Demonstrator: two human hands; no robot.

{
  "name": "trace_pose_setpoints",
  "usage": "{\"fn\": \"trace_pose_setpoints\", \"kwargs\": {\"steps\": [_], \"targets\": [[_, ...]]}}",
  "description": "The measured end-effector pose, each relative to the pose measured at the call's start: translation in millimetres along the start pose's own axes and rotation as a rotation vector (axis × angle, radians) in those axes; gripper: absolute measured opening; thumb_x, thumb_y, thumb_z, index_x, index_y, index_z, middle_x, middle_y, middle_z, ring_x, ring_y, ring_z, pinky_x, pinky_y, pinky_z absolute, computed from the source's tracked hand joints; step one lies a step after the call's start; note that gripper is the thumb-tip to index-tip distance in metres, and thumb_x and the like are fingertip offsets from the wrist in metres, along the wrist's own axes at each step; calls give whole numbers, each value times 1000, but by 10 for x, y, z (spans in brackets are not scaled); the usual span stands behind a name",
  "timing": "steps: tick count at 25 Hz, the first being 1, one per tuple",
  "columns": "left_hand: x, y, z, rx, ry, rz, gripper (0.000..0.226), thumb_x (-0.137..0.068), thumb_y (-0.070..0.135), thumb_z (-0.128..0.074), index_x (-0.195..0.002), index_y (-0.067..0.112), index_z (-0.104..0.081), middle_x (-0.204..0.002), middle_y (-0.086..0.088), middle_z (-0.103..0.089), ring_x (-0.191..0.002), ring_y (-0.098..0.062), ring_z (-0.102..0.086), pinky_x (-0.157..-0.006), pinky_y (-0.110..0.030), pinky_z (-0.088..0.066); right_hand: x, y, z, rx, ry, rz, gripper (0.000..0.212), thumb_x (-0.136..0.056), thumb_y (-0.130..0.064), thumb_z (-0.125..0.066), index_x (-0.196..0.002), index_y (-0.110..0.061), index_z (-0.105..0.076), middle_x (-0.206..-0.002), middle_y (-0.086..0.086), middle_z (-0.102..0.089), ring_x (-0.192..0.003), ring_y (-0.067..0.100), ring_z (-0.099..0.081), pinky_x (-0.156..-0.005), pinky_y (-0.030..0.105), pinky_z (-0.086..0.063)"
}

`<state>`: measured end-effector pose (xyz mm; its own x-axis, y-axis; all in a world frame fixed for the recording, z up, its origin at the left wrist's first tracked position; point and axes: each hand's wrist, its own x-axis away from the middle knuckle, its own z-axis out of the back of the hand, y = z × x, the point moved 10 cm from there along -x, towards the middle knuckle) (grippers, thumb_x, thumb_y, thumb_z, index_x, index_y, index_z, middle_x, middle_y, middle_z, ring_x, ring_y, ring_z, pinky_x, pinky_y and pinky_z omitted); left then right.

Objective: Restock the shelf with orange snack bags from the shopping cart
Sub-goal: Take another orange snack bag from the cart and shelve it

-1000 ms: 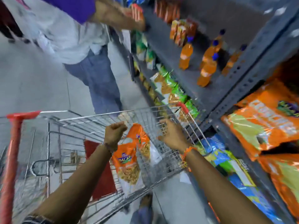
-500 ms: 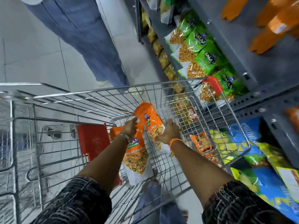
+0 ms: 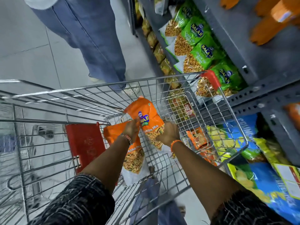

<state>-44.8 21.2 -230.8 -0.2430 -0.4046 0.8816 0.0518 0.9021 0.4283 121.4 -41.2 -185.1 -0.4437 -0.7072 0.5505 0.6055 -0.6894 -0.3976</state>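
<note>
head view — both hands [image 3: 168,133] on orange bag [image 3: 148,117]

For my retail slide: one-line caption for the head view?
Both hands grip an orange Mitha Mix bag inside the shopping cart.

Person is wearing dark sleeves [image 3: 78,202] with pale crosshatch threads, pushed up both forearms. Orange thread band [image 3: 174,142] is circling the right wrist; beaded bracelet [image 3: 126,137] is circling the left.

One head-worn wide-angle view looks steeply down, close over the shopping cart [image 3: 178,88] beside the shelf [image 3: 243,46].
</note>
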Motion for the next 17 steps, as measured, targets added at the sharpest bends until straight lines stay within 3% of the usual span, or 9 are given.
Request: {"fn": "trace_pose_setpoints", "kwargs": {"steps": [1,2,4,6,9,11,12,15,17], "targets": [[80,11,-22,22,-13,-31,27,-105,31,-45,-115,12,-61,-111,-1,-60,-104,-16,-58,-102,-35,-45,68,24,60,-62,-14,17,61,-45,-33,-94,-99,-13,-75,-98,11,-78,-84,28,-75,-74,40,-62],[184,44,-68,66,-37,-62,25,-104,30,-48,-117,13,-61,-105,2,-66,-101,-13,-62,-99,-31,-49,145,48,137,-122,-23,29,59,-45,-32,-94,-97,-13,-75,-96,9,-78,-82,25,-74,-75,40,-62],[397,152,-190,135,-120,-141,12,-103,26,-51,-98,20,-60,-68,11,-68,-60,-2,-62,-59,-18,-51,300,85,317,-248,-33,48,54,-45,-30,-94,-93,-15,-75,-92,5,-79,-80,22,-74,-76,39,-63],[658,290,-278,150,-135,-239,15,-102,24,-52,-87,24,-53,-51,14,-54,-41,1,-46,-45,-14,-36,505,89,598,-396,-35,85,49,-47,-22,-96,-91,-15,-76,-92,3,-79,-83,22,-76,-79,42,-63],[1215,576,-461,170,-169,-412,14,-100,23,-55,-87,24,-55,-55,10,-58,-46,-1,-50,-52,-17,-43,941,-9,1135,-591,-18,163,46,-46,-9,-97,-85,-23,-77,-87,-7,-80,-83,12,-78,-79,33,-63],[1620,792,-714,149,-270,-522,8,-100,28,-57,-94,24,-61,-68,7,-66,-60,-6,-61,-63,-24,-52,1259,-115,1540,-671,17,213,54,-46,-7,-98,-92,-24,-74,-89,-11,-80,-85,6,-77,-77,24,-61],[1832,894,-852,142,-328,-570,9,-99,31,-57,-99,24,-62,-77,4,-69,-70,-11,-64,-71,-30,-55,1407,-149,1731,-721,36,227,58,-47,-6,-98,-97,-22,-73,-94,-9,-80,-89,8,-77,-79,26,-61],[2571,1171,-1364,110,-483,-690,39,-96,38,-57,-130,19,-57,-116,-3,-74,-103,-21,-69,-97,-46,-52,1953,-181,2434,-870,153,299,70,-51,3,-95,-115,-8,-69,-111,7,-77,-102,24,-75,-91,41,-59],[3120,1308,-1761,70,-610,-768,49,-90,38,-64,-135,20,-57,-129,-6,-69,-112,-21,-69,-98,-45,-55,2334,-175,2901,-937,252,358,65,-54,4,-93,-113,-10,-70,-104,-1,-79,-96,15,-77,-86,35,-62]]}}
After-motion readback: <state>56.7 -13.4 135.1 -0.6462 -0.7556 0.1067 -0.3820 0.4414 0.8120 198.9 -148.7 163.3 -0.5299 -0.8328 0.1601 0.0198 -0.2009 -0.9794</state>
